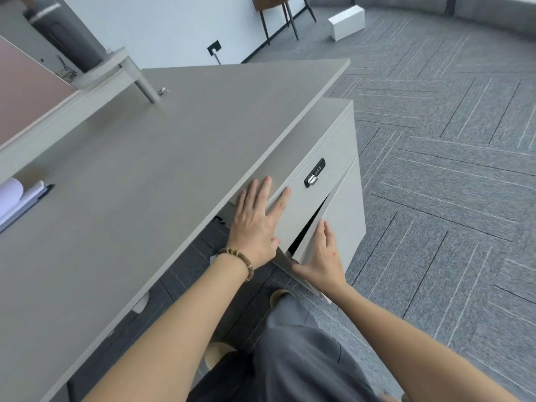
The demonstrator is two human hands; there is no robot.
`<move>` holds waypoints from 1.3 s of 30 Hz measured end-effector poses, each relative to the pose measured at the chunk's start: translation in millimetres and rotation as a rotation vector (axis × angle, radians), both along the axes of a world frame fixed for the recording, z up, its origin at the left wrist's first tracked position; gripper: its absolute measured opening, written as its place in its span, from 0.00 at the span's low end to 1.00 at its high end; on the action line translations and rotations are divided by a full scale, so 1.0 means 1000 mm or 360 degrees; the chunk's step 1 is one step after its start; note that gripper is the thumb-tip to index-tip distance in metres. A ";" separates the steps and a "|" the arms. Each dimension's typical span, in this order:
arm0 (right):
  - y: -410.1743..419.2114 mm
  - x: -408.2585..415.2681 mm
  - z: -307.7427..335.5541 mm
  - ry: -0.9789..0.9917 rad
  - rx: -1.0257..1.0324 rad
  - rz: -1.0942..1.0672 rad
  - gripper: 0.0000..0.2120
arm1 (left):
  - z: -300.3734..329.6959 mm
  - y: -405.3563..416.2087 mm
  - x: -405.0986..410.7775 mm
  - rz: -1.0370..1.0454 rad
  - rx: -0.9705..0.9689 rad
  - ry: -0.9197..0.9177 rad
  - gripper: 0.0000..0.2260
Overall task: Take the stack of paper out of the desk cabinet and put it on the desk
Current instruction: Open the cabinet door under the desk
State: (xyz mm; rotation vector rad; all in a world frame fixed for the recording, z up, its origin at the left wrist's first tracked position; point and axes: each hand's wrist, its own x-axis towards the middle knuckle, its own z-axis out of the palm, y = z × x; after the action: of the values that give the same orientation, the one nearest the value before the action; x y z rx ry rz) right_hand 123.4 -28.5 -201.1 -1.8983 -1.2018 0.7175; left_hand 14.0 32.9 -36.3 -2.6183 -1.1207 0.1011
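The grey desk cabinet [342, 134] stands under the right end of the desk [150, 169]. Its upper front panel carries a black combination lock [314, 172]. My left hand [258, 219] lies flat with fingers spread on that upper panel. My right hand [322, 256] rests with fingers on the lower door [345, 210], which stands slightly ajar and shows a dark gap. The cabinet's inside is hidden, and no stack of paper is visible in it.
White papers and a dark pen [20, 198] lie at the desk's left edge. A monitor stand [116, 71] sits at the back. A white box [346, 21] and chair legs [278, 18] stand on the carpet beyond. My legs are below.
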 end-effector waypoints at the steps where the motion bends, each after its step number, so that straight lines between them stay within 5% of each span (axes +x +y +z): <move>1: -0.005 0.006 0.000 -0.0016 0.0005 0.0034 0.60 | 0.001 -0.001 0.000 0.0018 -0.0015 0.0011 0.48; 14: -0.089 0.104 -0.002 0.0246 0.0138 0.0180 0.52 | 0.025 -0.019 0.024 0.0385 -0.0276 0.0193 0.54; 25: -0.146 0.219 0.010 0.0384 0.0089 0.0005 0.27 | 0.032 -0.038 0.044 0.0597 -0.0313 0.0128 0.54; 34: -0.120 0.294 0.038 -0.0507 -0.0287 0.0078 0.20 | 0.017 -0.039 0.044 0.0598 -0.0151 0.0021 0.52; 39: -0.089 0.301 0.042 -0.0980 -0.0436 0.0085 0.39 | 0.011 -0.036 0.043 0.0565 -0.0070 -0.0012 0.50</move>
State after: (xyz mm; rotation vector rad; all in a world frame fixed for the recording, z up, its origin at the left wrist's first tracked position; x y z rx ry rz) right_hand 424.3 -117.9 -159.4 -2.4264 -1.5906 0.3344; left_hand 57.2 -3.5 -25.4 -2.4288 -1.5914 0.1917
